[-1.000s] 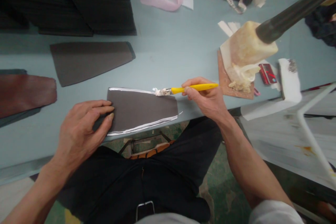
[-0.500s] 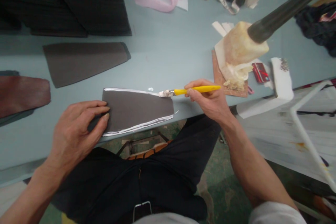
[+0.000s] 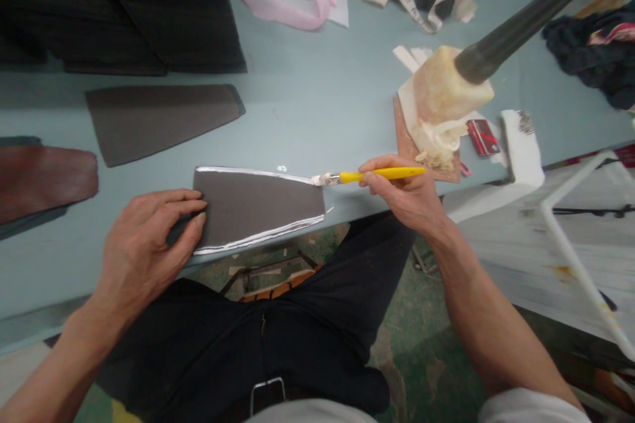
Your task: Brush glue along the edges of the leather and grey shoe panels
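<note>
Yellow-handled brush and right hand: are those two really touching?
Touching. The head view shows the right hand pinching the yellow-handled brush partway along its handle.

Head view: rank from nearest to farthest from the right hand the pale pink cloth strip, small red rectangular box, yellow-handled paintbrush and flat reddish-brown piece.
1. Yellow-handled paintbrush: gripped in the right hand.
2. Red box: to the hand's right.
3. Pink strip: near the top.
4. Reddish-brown piece: far left.

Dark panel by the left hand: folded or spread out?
Spread out: the dark panel lies flat on the table, its tapered face showing, white streaks along both long edges.
</note>
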The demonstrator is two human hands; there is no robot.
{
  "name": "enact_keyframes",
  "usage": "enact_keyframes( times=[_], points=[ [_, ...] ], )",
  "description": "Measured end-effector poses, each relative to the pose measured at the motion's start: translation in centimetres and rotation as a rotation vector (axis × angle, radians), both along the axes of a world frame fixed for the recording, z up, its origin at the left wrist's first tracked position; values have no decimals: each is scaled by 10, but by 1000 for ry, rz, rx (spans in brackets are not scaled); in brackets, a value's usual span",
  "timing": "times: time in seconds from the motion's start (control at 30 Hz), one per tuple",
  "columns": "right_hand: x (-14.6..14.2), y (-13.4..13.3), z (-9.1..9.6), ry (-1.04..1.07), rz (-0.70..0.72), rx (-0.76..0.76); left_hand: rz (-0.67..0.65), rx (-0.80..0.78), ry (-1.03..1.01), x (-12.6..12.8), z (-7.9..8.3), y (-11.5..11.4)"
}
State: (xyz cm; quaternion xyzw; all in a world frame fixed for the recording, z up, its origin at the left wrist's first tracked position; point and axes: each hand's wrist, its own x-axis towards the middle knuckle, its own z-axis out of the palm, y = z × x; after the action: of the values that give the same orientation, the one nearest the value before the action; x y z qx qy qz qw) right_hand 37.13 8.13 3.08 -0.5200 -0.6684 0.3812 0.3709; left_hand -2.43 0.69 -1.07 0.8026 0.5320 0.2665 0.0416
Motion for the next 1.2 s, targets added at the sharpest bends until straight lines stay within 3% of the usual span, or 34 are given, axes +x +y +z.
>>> enact_keyframes(
  times=[0.23, 0.47, 0.67, 0.87, 1.03, 1.2],
  points=[
    [10, -5, 6, -22, -33, 38, 0, 16, 27, -1, -1, -1],
    [13, -12, 7, 120, -147, 95, 23, -15, 15, -2, -2, -1],
    [-6, -10, -4, 403, -239, 59, -10, 22, 20, -3, -2, -1],
    [-35, -7, -10, 638, -235, 88, -2, -6, 7, -6, -1, -2],
    [-48, -14, -13, 605, -222, 200, 37, -97, -83, -11, 3, -2],
    [-45, -21, -22, 467, -197, 302, 169, -240, -244, -13, 6, -2]
  ],
)
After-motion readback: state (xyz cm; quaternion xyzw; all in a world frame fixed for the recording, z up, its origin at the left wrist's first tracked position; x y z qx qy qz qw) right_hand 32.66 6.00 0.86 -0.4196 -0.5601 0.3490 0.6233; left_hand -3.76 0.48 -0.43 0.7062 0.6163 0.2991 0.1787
